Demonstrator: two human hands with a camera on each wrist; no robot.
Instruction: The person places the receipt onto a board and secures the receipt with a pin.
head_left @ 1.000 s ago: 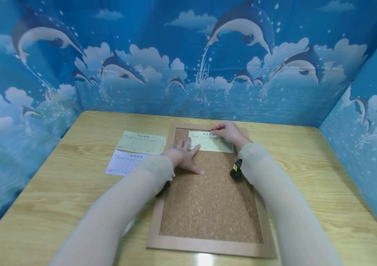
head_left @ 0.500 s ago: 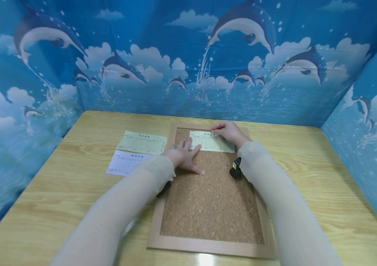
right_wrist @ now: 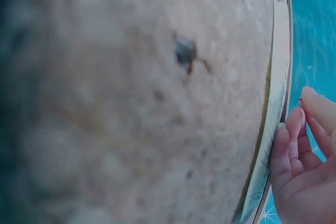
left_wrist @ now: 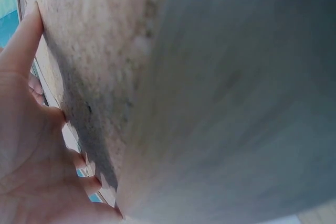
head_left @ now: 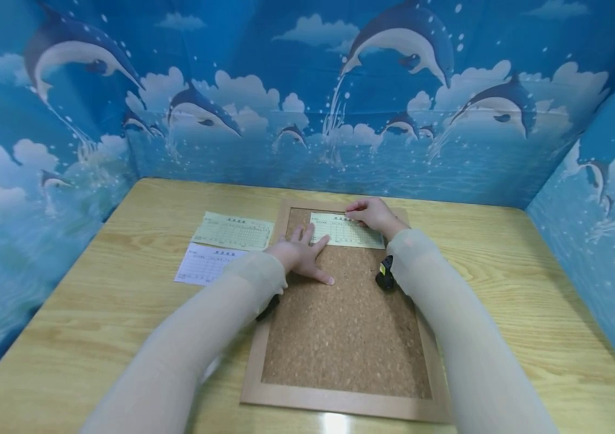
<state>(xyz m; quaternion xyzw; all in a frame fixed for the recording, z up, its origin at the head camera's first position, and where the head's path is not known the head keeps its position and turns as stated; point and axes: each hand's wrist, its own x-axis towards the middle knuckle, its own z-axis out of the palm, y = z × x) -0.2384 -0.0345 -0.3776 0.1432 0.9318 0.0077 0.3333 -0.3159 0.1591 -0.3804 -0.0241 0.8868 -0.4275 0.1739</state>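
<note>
A framed cork board [head_left: 347,325] lies on the table, with a pale green printed slip [head_left: 347,234] across its far end. My left hand [head_left: 302,256] is spread on the cork, fingertips at the slip's left edge; in the left wrist view the fingers [left_wrist: 26,40] stretch over the cork surface. At the slip's top edge my right hand [head_left: 373,214] pinches a tiny pin-like thing [right_wrist: 301,99] between thumb and forefinger. Its exact kind I cannot tell. The other fingers of that hand bend close over the paper.
Left of the board, another pale green slip [head_left: 233,231] lies on the wooden table [head_left: 96,289], and a white slip [head_left: 204,264] sits just in front of it, partly behind the left sleeve. A dolphin-patterned curtain [head_left: 307,150] stands behind and on both sides.
</note>
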